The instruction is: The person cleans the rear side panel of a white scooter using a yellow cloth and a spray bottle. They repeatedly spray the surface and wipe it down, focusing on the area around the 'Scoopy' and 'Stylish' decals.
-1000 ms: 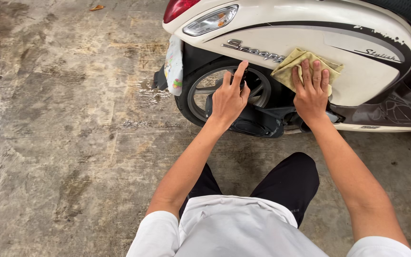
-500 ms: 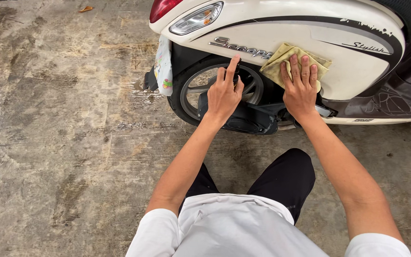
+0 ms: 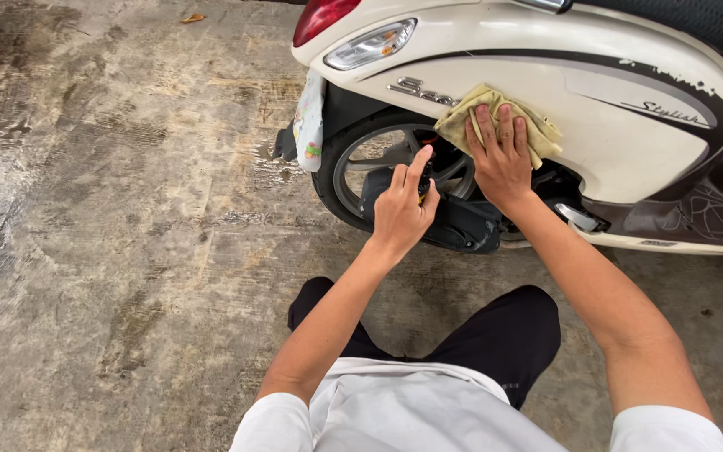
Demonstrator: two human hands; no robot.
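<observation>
A cream-white scooter (image 3: 596, 100) stands in front of me, seen from its rear side. My right hand (image 3: 502, 159) lies flat on a yellow cloth (image 3: 483, 110) and presses it against the lower edge of the white side panel. My left hand (image 3: 402, 209) rests with fingers partly curled on the black engine cover beside the rear wheel (image 3: 370, 167), its index finger raised. It holds nothing that I can see.
Wet, stained concrete floor (image 3: 110, 234) spreads to the left. A mud flap (image 3: 309, 125) with small coloured stickers hangs behind the wheel. The red tail light (image 3: 320, 17) is at the top. My knees in black trousers (image 3: 495, 335) are below.
My view has drifted so the scooter sits further right. My right hand slid the cloth down and left along the panel. My left hand curled its fingers and dropped slightly.
</observation>
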